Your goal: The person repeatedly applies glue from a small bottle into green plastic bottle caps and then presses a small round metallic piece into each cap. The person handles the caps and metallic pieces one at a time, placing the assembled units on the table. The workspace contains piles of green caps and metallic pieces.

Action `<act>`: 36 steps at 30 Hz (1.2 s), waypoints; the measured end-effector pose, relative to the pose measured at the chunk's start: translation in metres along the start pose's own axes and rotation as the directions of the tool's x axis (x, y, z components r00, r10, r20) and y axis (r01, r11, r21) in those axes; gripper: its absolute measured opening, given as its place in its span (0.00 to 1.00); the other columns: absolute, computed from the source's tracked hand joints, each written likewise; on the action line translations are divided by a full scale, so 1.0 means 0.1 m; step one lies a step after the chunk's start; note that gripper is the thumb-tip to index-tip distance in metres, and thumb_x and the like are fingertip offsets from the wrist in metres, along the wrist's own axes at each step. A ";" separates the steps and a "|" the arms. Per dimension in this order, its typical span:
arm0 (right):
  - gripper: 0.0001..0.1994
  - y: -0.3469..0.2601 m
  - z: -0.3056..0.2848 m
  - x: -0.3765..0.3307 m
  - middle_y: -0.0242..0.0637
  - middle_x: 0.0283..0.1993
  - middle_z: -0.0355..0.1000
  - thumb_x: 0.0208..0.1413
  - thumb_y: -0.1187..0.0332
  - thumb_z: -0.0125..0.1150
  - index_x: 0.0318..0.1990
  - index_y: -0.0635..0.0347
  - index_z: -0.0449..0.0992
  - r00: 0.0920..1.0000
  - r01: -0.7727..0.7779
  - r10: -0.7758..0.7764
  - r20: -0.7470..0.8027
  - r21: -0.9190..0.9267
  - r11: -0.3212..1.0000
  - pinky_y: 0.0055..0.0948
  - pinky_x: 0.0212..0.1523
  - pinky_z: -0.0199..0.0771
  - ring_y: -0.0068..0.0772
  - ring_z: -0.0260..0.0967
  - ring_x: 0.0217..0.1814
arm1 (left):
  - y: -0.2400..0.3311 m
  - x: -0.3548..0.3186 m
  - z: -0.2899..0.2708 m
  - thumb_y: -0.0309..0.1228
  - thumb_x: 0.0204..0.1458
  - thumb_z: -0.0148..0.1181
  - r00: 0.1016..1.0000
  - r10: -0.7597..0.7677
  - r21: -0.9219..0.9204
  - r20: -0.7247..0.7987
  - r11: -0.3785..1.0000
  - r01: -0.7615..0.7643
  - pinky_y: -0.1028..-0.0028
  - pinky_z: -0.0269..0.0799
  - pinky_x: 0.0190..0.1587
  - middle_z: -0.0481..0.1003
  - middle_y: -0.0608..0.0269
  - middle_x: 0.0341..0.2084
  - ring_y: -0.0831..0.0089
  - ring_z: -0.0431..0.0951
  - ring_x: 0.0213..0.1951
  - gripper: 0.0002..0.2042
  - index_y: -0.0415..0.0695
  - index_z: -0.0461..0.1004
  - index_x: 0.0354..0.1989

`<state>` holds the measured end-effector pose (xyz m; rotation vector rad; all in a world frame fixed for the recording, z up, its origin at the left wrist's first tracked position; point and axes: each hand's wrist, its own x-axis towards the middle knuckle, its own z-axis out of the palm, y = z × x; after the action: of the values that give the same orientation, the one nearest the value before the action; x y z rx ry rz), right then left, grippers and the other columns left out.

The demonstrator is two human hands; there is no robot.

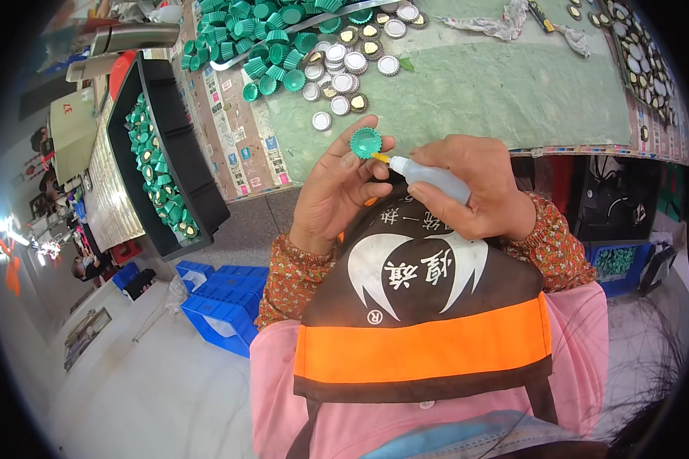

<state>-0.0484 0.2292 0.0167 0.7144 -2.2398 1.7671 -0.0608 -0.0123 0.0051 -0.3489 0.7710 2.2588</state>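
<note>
My left hand (331, 188) holds a small green fluted cup (366, 141) upright between its fingertips, the hollow side facing me. In my right hand (478, 180) is a translucent squeeze bottle (438, 180), tilted toward the cup. Its yellow nozzle tip (380, 157) is at the cup's lower right rim; whether it touches cannot be made out. Just beyond my hands, several dark crimped caps with white or yellowish insides (344, 83) lie on the green-covered table (475, 99). Part of my right fingers is hidden behind the bottle.
A heap of green fluted cups (272, 38) fills the far left of the table. To the left stands a black bin (191, 164) holding green cups and caps. Blue crates (226, 298) sit on the floor below it. A tray of caps (643, 61) lies far right, near crumpled paper (505, 23).
</note>
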 end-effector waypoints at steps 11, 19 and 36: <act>0.12 -0.01 0.02 0.00 0.38 0.24 0.71 0.53 0.67 0.68 0.42 0.59 0.75 0.998 -0.012 0.017 0.060 -0.084 0.996 0.39 0.25 0.69 0.44 0.72 0.24 | -0.04 -0.02 -0.01 0.27 0.63 0.56 1.000 0.005 0.030 -0.016 1.000 -0.005 0.63 0.85 0.51 0.69 0.41 0.61 0.64 0.81 0.49 0.31 0.38 0.53 0.73; 0.11 0.00 0.02 -0.02 0.39 0.25 0.72 0.55 0.68 0.67 0.43 0.59 0.75 0.996 -0.048 0.052 0.068 -0.051 0.998 0.39 0.26 0.70 0.46 0.73 0.25 | -0.06 -0.05 0.04 0.31 0.65 0.56 0.997 0.008 0.145 -0.070 0.989 0.003 0.67 0.85 0.49 0.72 0.46 0.57 0.68 0.80 0.47 0.27 0.38 0.58 0.70; 0.14 0.09 -0.17 -0.09 0.34 0.39 0.76 0.59 0.68 0.68 0.48 0.64 0.74 0.935 -0.340 0.353 -0.017 0.229 0.912 0.24 0.38 0.72 0.21 0.73 0.38 | -0.01 -0.17 0.16 0.28 0.66 0.53 0.953 0.225 0.556 -0.203 0.828 -0.077 0.66 0.83 0.50 0.75 0.53 0.48 0.71 0.79 0.46 0.14 0.41 0.63 0.58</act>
<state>-0.0473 0.2494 0.0090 0.3028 -2.2613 2.1983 -0.0486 -0.0111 0.0250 -0.3183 1.5850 2.0375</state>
